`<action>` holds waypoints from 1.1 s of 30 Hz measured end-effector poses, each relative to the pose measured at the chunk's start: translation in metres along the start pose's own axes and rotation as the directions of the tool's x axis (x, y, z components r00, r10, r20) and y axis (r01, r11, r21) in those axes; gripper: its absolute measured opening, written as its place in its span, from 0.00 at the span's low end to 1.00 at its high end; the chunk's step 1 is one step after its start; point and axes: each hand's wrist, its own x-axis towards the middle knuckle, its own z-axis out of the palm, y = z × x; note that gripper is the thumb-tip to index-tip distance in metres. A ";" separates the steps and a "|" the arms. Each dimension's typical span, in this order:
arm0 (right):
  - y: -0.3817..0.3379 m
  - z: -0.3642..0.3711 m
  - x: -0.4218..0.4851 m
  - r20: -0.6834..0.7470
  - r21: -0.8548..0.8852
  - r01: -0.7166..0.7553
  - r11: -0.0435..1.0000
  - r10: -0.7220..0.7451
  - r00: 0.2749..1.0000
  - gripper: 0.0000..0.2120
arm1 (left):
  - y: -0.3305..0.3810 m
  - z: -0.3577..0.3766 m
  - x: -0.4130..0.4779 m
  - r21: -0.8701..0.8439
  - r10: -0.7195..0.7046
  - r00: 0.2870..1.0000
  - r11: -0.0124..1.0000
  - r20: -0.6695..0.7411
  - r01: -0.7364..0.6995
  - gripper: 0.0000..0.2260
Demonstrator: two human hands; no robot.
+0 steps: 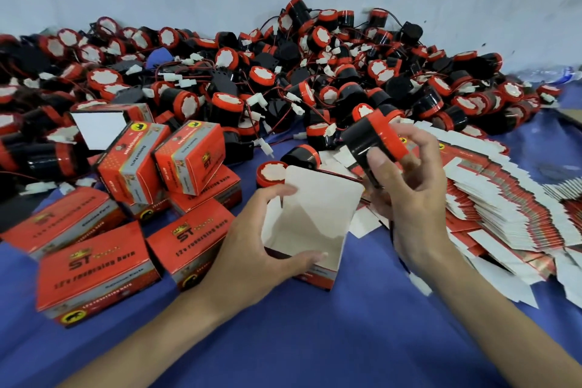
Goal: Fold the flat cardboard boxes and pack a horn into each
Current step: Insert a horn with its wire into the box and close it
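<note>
An opened red box with a white inside stands on the blue cloth, its top flap raised toward the far side. My left hand grips the box's near left corner, thumb over the front rim. My right hand holds a black horn with a red rim just above and to the right of the box's open mouth. A thin wire hangs down below that hand.
A big heap of black and red horns with wires fills the far side. Several closed red boxes lie piled at the left. A fanned stack of flat boxes spreads at the right. Blue cloth covers the near table.
</note>
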 end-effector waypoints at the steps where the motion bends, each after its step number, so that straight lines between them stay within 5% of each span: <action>1: -0.004 0.002 -0.002 0.046 -0.052 0.132 0.990 -0.130 0.990 0.19 | 0.000 0.001 0.000 -0.004 -0.011 1.000 1.000 -0.010 0.011 0.30; 3: -0.010 0.002 -0.006 0.254 -0.245 0.464 0.851 -0.405 0.878 0.18 | 0.000 0.003 0.000 -0.066 -0.045 0.999 0.997 -0.008 0.044 0.32; 4: -0.010 0.003 -0.008 0.408 -0.342 0.626 0.700 -0.489 0.771 0.20 | 0.000 0.005 0.001 -0.105 -0.046 0.999 0.993 -0.004 0.046 0.33; 6: -0.007 0.006 -0.008 0.676 -0.440 0.807 0.394 -0.447 0.586 0.23 | -0.003 0.008 0.002 -0.155 -0.011 1.000 0.988 -0.018 0.008 0.32; 7: -0.007 0.009 -0.008 0.728 -0.478 0.820 0.316 -0.379 0.571 0.23 | -0.003 0.008 0.002 -0.192 -0.013 1.000 0.981 -0.022 0.009 0.33; 12: -0.009 0.006 -0.004 0.722 -0.625 0.714 0.315 -0.114 0.683 0.22 | 0.003 0.007 0.000 -0.146 -0.020 1.000 0.989 -0.006 0.019 0.36; 21: -0.008 -0.001 -0.001 0.778 -0.625 0.736 0.259 0.133 0.614 0.24 | 0.005 0.006 -0.001 -0.041 -0.003 1.000 0.999 -0.006 0.003 0.16; 25: -0.007 -0.002 0.001 0.678 -0.725 0.621 0.298 0.149 0.720 0.22 | 0.004 0.008 0.001 0.004 0.029 0.998 1.000 -0.059 -0.028 0.14; 29: -0.005 0.003 -0.003 0.596 -0.799 0.549 0.244 0.198 0.778 0.19 | 0.006 0.009 0.001 -0.135 -0.043 0.994 0.990 -0.104 0.028 0.18; 33: -0.002 0.008 -0.011 0.570 -0.799 0.551 0.241 0.012 0.821 0.11 | 0.004 0.011 0.001 -0.158 -0.076 0.990 0.986 -0.123 0.056 0.18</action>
